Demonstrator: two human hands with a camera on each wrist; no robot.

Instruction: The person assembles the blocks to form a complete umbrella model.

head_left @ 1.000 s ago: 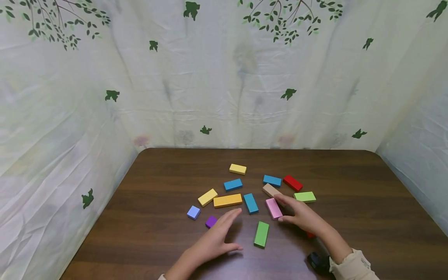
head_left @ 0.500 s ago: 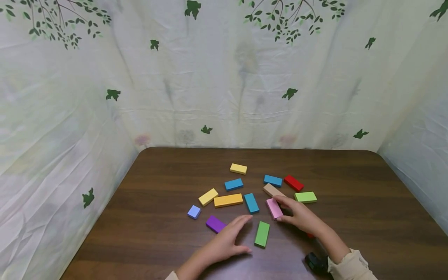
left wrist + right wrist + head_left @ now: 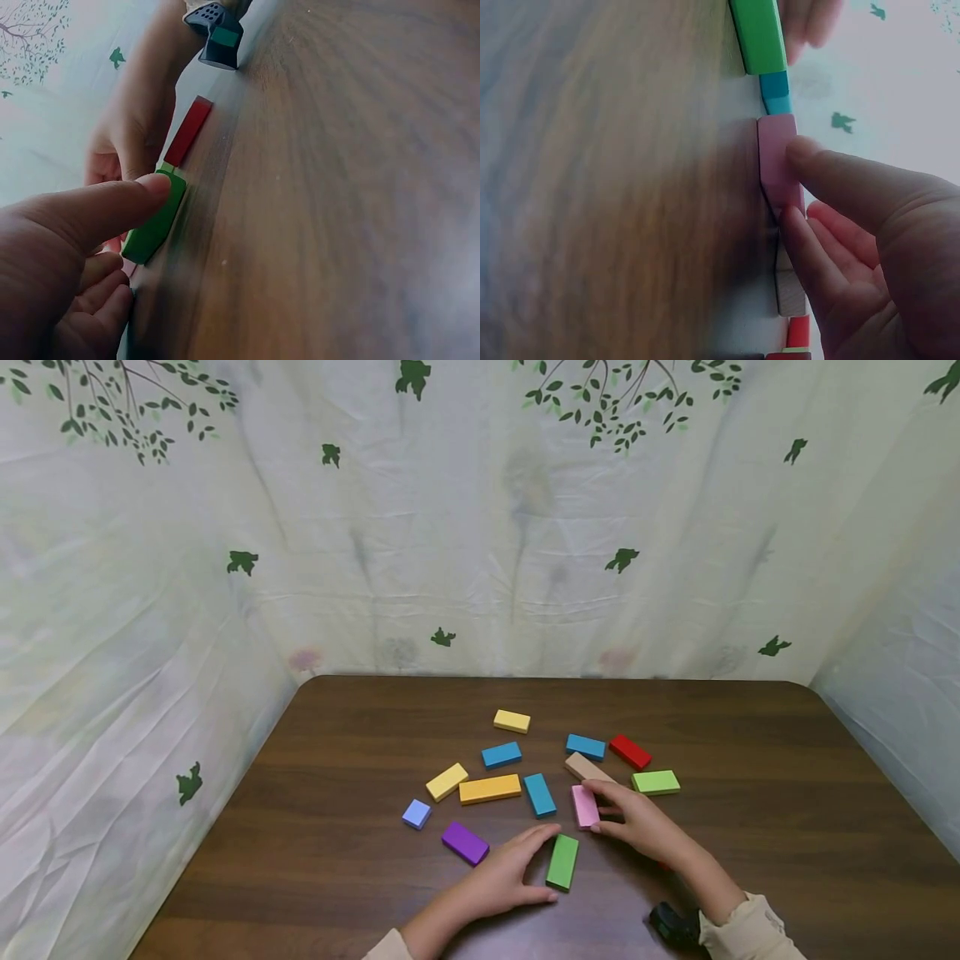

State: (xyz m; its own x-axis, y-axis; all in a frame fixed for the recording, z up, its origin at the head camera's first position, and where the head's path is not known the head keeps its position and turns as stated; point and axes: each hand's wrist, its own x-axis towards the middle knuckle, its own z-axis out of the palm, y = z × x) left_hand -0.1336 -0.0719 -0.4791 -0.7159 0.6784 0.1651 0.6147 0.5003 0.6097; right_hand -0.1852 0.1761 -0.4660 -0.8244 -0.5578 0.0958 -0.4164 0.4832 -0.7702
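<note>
Left hand (image 3: pixel 498 878) shifts rightward to green block (image 3: pixel 562 862), digits apart; right hand (image 3: pixel 636 818) pinches pink block (image 3: pixel 584 807), now straighter. Both blocks well short of far edge of worktop (image 3: pixel 405 702); likely light, stiff: hold by ends.

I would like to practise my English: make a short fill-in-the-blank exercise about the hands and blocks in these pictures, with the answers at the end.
1. The right hand holds the ____ block.
2. The thumb of the left hand is nearest to the ____ block.
3. The purple block lies nearer to the ____ hand.
4. The farthest block on the table is ____.

Missing words: pink; green; left; yellow.
</note>
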